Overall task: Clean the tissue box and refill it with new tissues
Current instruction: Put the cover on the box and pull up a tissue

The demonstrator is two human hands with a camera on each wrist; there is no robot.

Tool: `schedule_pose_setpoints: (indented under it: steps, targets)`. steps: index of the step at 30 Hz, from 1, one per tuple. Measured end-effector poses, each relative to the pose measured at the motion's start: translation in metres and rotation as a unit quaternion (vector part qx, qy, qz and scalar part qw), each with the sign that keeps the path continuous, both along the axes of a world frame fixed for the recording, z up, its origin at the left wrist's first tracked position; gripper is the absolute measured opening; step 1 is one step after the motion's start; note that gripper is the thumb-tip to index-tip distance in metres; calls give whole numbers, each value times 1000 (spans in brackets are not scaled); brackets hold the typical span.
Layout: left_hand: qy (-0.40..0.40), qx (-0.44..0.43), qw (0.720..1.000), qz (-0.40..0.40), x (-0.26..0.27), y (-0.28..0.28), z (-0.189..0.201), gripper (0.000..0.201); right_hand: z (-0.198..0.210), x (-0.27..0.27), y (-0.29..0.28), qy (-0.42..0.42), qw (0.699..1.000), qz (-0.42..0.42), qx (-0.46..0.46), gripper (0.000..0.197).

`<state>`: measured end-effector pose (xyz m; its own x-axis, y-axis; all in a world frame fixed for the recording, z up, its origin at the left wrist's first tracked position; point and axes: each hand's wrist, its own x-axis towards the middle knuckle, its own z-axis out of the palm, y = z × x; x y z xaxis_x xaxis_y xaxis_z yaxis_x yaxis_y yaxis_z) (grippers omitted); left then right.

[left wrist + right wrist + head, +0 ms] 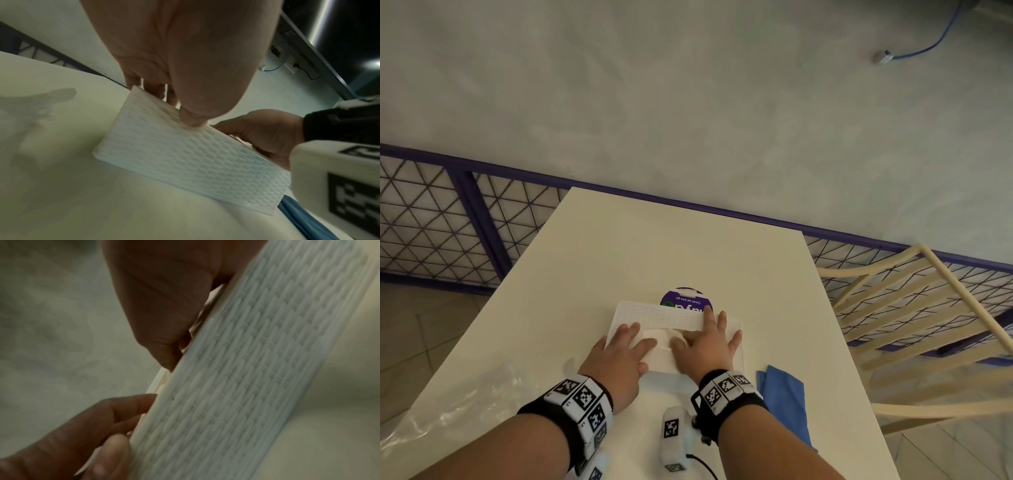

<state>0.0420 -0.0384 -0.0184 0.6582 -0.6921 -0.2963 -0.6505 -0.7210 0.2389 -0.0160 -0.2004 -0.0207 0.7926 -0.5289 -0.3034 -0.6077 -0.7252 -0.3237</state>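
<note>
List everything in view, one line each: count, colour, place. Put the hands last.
tissue box: one, white woven-pattern, centre of the table.
table: one, white, under everything.
round sticker: one, purple, on the table just behind the box.
cloth: one, blue, on the table right of the box.
plastic wrap: one, clear, near-left table corner.
chair: one, cream, right of the table.
cable: one, blue, on the floor far right.
left hand: pressing on the box's top.
right hand: pressing on the box's top.
</note>
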Motion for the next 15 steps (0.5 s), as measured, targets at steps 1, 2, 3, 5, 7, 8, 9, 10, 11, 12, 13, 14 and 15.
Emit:
schedule_pose_setpoints:
  steps: [1, 2, 3, 5, 7, 8, 9, 10, 11, 12, 13, 14, 15]
  targets:
    - [-2, 1, 1000, 0, 0, 0, -1, 50, 0, -1, -1, -16, 1000, 1, 14, 40]
    - [-4, 0, 1000, 0, 0, 0, -1, 50, 1, -2, -2, -25, 999, 2, 26, 39]
    - [-7, 2, 1000, -1, 0, 1, -2, 50, 1, -2, -2, -28, 999, 4, 35, 39]
    - [-11, 3, 1000, -3, 0, 1, -3, 50, 3, -1, -2, -26, 999, 7, 42, 36]
    - [-7, 4, 1000, -4, -1, 0, -2, 50, 4, 2, 0, -31, 998, -3, 52, 31]
    - [-5, 6, 1000, -5, -1, 0, -1, 50, 4, 3, 2, -36, 998, -9, 57, 30]
    - [-3, 7, 1000, -5, -1, 0, 0, 50, 4, 4, 3, -41, 997, -14, 62, 29]
    - [-2, 8, 1000, -6, 0, 0, 0, 50, 4, 5, 4, -47, 997, -18, 65, 29]
    - [-2, 7, 1000, -5, 0, 0, 0, 50, 3, 5, 5, -51, 996, -21, 67, 29]
    - [-1, 7, 1000, -4, 0, 0, -1, 50, 3, 4, 5, -55, 996, -22, 64, 28]
    - [-1, 7, 1000, -3, 0, 0, -1, 51, 2, 4, 6, -58, 996, -21, 58, 28]
    - [0, 7, 1000, -2, -1, 0, -1, 51, 1, 4, 6, -60, 997, -18, 51, 29]
    - [0, 8, 1000, -1, 0, 0, -1, 51, 0, 4, 7, -60, 997, -15, 44, 29]
